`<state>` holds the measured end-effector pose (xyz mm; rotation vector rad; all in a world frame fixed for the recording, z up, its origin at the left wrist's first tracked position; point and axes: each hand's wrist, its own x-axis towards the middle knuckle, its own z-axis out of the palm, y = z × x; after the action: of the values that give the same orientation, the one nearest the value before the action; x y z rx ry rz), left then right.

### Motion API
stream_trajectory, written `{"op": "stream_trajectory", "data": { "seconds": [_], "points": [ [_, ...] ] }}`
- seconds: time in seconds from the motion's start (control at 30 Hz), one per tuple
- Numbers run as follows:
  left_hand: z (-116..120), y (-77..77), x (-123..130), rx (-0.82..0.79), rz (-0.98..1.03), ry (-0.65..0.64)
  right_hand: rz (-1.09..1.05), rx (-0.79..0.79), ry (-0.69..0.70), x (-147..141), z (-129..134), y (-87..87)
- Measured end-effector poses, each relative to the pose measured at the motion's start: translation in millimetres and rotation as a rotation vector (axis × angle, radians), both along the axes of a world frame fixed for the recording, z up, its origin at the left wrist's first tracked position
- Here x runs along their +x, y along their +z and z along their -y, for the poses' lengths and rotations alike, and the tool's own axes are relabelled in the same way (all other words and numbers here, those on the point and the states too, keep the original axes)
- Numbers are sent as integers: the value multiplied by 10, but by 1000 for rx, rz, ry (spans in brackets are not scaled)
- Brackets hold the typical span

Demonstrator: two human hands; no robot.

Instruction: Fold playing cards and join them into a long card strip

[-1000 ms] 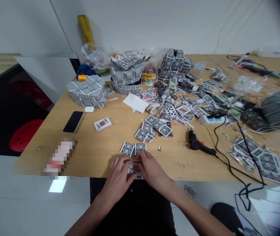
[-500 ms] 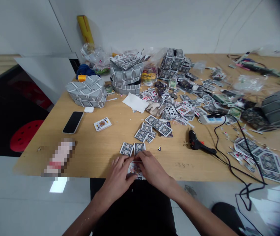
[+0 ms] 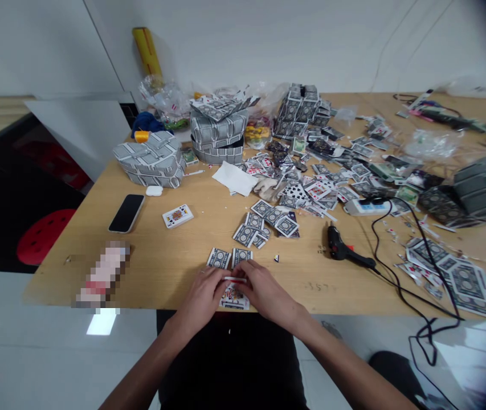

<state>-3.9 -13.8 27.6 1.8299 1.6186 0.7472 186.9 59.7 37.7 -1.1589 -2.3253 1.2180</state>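
Observation:
Near the table's front edge lies a face-up playing card (image 3: 235,298), its far edge bent up. My left hand (image 3: 205,289) grips the card's left side near that fold, fingers closed. From the right, my right hand (image 3: 264,287) pinches the other end of the same fold. Just beyond my fingertips are two folded cards with patterned backs, one at the left (image 3: 219,258) and one at the right (image 3: 241,256). Farther off, a small group of patterned cards (image 3: 246,234) overlaps on the wood.
A phone (image 3: 126,213) and a card deck (image 3: 177,216) lie at the left. A black glue gun (image 3: 345,249) with its cable lies at the right. Woven card boxes (image 3: 151,159) and a heap of loose cards (image 3: 296,191) stand toward the back.
My left hand has shifted slightly, its thumb moving up to the card's fold. More of the card's face shows between my hands, and its far edge now stands up.

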Motion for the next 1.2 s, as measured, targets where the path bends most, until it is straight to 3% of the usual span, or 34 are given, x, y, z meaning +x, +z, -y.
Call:
{"op": "stream_trajectory", "data": {
  "seconds": [0.17,0.3,0.63,0.83,1.0,1.2],
  "points": [
    [-1,-54,-24,-57,68,19,-51,-76,-4,-2,-4,21],
    [-13,-64,-36,-85,73,15,-35,-30,-23,-29,28,2],
    [-59,11,-22,-48,-166,-64,18,131,4,-40,106,-86],
    [-66,-16,-11,-63,-218,-92,56,145,18,-20,134,-126],
    [-50,-15,16,17,-349,-144,66,180,61,22,139,-133],
    [-55,-39,15,48,-415,-169,-14,119,55,130,87,-101]
  ]
}}
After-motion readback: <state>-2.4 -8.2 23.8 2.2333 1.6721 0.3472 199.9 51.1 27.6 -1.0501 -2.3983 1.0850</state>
